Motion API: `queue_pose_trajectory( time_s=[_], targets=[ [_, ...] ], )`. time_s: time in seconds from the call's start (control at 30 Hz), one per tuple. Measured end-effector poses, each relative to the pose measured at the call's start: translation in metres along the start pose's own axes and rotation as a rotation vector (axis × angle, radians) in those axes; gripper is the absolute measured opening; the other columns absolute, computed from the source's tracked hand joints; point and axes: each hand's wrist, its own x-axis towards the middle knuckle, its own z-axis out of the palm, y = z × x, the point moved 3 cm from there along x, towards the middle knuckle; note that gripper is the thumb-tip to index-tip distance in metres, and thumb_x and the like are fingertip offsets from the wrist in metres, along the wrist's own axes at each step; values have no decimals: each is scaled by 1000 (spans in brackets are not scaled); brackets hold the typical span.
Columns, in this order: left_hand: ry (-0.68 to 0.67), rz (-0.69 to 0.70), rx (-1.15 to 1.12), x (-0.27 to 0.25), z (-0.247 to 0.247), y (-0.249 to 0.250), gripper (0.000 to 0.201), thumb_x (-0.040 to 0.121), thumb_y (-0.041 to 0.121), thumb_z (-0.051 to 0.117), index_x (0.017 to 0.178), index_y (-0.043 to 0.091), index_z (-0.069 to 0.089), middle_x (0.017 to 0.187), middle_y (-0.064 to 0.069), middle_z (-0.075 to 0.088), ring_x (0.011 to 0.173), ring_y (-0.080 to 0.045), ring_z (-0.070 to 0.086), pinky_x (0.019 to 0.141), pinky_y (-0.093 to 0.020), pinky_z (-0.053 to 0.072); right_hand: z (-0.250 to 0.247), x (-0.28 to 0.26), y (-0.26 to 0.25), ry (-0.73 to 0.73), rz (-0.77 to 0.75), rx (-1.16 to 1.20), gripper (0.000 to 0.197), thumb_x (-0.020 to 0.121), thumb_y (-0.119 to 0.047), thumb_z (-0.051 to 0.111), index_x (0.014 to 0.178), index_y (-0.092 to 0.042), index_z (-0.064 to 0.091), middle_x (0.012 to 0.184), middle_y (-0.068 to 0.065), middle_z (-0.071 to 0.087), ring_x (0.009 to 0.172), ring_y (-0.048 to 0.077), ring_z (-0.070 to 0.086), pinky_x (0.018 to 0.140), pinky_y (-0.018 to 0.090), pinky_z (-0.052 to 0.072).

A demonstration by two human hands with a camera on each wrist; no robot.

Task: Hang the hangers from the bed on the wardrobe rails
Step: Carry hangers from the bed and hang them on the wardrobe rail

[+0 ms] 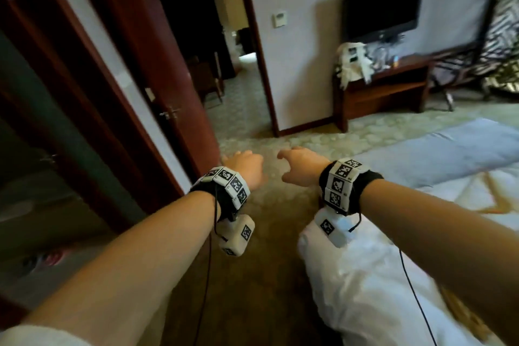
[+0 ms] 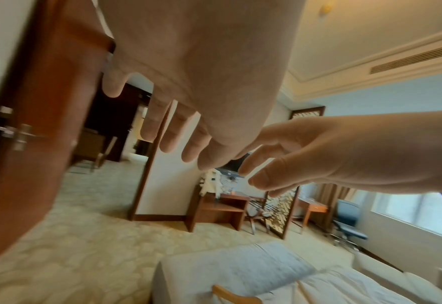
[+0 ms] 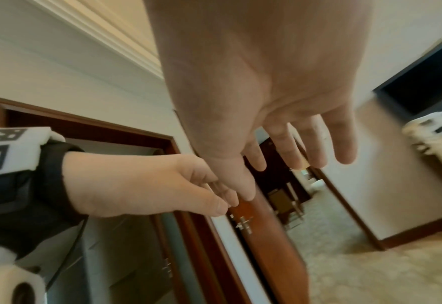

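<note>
Your left hand [image 1: 247,168] and right hand [image 1: 302,166] are both empty, fingers loosely extended, held side by side over the carpet [image 1: 280,233], close but not touching. Bed [image 1: 393,275] sits under your right forearm, white duvet with a grey-blue runner. One wooden hanger [image 2: 234,296] lies at the bed's near edge, only partly in frame, probably more out of view. Open wooden door [image 1: 157,70] is left of your hands.

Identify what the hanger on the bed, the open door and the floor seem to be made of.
Hanger: looks like pale, smooth wood; only one curved end shows.
Door: apparently reddish-brown wood or veneer, semi-gloss, with a metal handle.
Floor: patterned beige carpet, matte.
</note>
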Motion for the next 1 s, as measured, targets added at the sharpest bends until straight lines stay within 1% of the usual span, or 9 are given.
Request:
queue_pose_trajectory(
  time_s=[0.27, 0.37, 0.47, 0.57, 0.63, 0.73, 0.8, 0.87, 1.0],
  targets=[
    [1, 362, 18, 87, 7, 139, 26, 91, 32, 53, 113, 25, 64, 128, -3, 54, 127, -30, 45, 107, -57, 29, -21, -21, 143, 82, 389, 30, 60, 94, -27, 60, 149, -18, 38, 142, 12, 49, 123, 31, 53, 86, 32, 41],
    [-22, 507, 49, 121, 13, 173, 23, 89, 36, 53, 106, 24, 64, 123, -4, 57, 121, -32, 49, 104, -58, 34, -22, -22, 177, 132, 540, 56, 61, 93, -28, 61, 149, -19, 39, 142, 13, 47, 125, 32, 51, 93, 35, 43],
    [-44, 642, 33, 143, 18, 197, 17, 87, 32, 50, 93, 21, 61, 111, -3, 62, 109, -31, 54, 102, -55, 37, -20, -26, 201, 156, 668, 91, 60, 93, -29, 61, 148, -20, 39, 141, 13, 46, 123, 32, 51, 92, 34, 42],
    [-55, 744, 34, 165, 27, 218, 23, 86, 30, 51, 104, 24, 65, 114, -1, 62, 111, -30, 55, 99, -52, 38, -13, -31, 218, 211, 787, 121, 59, 92, -31, 62, 147, -20, 40, 142, 11, 49, 123, 31, 52, 95, 36, 45],
    [-83, 802, 34, 169, 33, 230, 28, 85, 32, 51, 107, 24, 65, 118, -2, 62, 113, -31, 54, 99, -53, 39, -6, -41, 226, 227, 843, 140, 59, 92, -33, 62, 146, -19, 41, 142, 9, 50, 124, 30, 52, 95, 35, 45],
    [-144, 894, 30, 170, 47, 257, 27, 86, 37, 49, 101, 22, 65, 111, -4, 64, 107, -32, 56, 100, -56, 41, 11, -64, 239, 228, 970, 153, 56, 94, -35, 60, 145, -20, 43, 140, 8, 51, 122, 29, 53, 95, 36, 46],
    [-165, 969, 23, 165, 57, 277, 21, 84, 31, 51, 97, 20, 64, 108, -6, 65, 101, -32, 57, 98, -50, 44, 21, -82, 249, 220, 1044, 171, 55, 94, -32, 61, 145, -20, 43, 140, 10, 53, 122, 29, 54, 97, 39, 48],
    [-183, 1054, 26, 159, 66, 297, 17, 86, 25, 52, 95, 16, 63, 109, -7, 66, 95, -29, 57, 87, -38, 45, 30, -100, 260, 223, 1100, 192, 56, 92, -31, 62, 144, -19, 44, 139, 9, 54, 122, 28, 55, 97, 39, 49],
    [-216, 1156, 36, 150, 84, 348, 23, 90, 24, 51, 105, 16, 65, 113, -6, 64, 102, -28, 59, 79, -33, 43, 41, -136, 283, 237, 1198, 246, 56, 92, -33, 63, 144, -20, 45, 143, 7, 51, 125, 27, 52, 99, 37, 47]
  ],
)
